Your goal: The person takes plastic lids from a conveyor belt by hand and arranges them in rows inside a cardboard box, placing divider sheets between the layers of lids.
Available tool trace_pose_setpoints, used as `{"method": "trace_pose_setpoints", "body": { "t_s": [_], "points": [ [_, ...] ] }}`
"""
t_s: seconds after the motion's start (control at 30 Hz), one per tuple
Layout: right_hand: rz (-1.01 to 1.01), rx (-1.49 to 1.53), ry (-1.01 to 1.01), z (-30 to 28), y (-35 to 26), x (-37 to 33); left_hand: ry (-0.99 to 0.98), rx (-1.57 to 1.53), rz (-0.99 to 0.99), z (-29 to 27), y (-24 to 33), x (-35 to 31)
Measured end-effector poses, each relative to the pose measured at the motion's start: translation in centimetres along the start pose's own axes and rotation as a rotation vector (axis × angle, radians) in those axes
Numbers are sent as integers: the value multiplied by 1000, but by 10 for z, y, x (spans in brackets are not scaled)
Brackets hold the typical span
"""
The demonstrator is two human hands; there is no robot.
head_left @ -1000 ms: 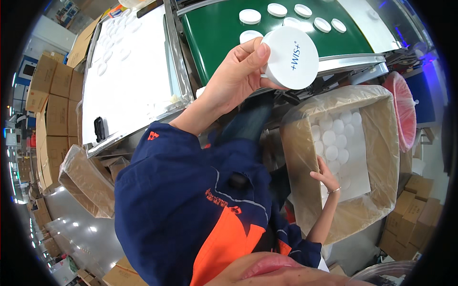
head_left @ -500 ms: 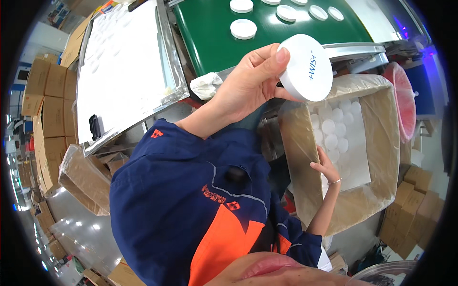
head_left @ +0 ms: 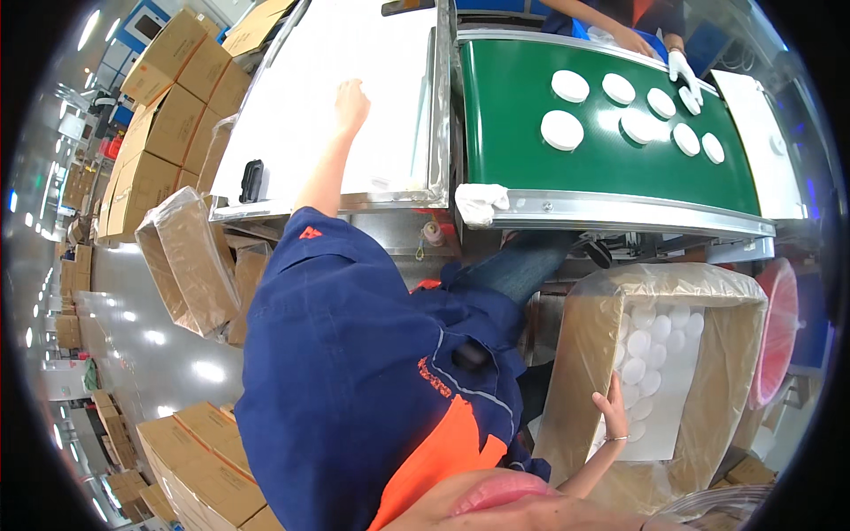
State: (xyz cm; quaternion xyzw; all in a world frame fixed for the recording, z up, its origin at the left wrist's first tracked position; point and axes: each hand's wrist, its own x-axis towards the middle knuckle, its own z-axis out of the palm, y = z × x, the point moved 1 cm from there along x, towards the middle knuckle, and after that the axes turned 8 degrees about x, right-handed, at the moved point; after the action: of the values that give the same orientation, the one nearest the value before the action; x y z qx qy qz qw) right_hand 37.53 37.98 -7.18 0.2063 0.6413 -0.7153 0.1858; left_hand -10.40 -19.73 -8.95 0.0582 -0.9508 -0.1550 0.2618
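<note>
Over the white tabletop, my left hand reaches out with its fingers curled. White glare around them hides what they hold, if anything. My right hand, a thin bracelet at its wrist, is inside the film-lined carton, with fingers stretched beside the rows of round white lids. Those lids lie on a white sheet. Several more round white lids sit on the green conveyor belt.
Across the belt, a co-worker's gloved hand touches a lid at the far right. A white cloth hangs on the belt's near corner. A black object lies at the tabletop's near left. Stacked cartons stand left; a pink round tub stands right.
My left hand has swung left from above the carton to the white tabletop; the lid it held no longer shows. The view has shifted, bringing the co-worker into sight. My right hand stays in the carton.
</note>
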Motion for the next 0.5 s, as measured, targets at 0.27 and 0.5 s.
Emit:
{"method": "trace_pose_setpoints", "body": {
  "t_s": [0.27, 0.5],
  "points": [
    [29, 15, 68, 2, 10, -3, -428, 185, -160, 40, 53, -20],
    [19, 9, 59, 0, 11, 1, -74, 258, -365, 28, -48, 34]
  ]
}}
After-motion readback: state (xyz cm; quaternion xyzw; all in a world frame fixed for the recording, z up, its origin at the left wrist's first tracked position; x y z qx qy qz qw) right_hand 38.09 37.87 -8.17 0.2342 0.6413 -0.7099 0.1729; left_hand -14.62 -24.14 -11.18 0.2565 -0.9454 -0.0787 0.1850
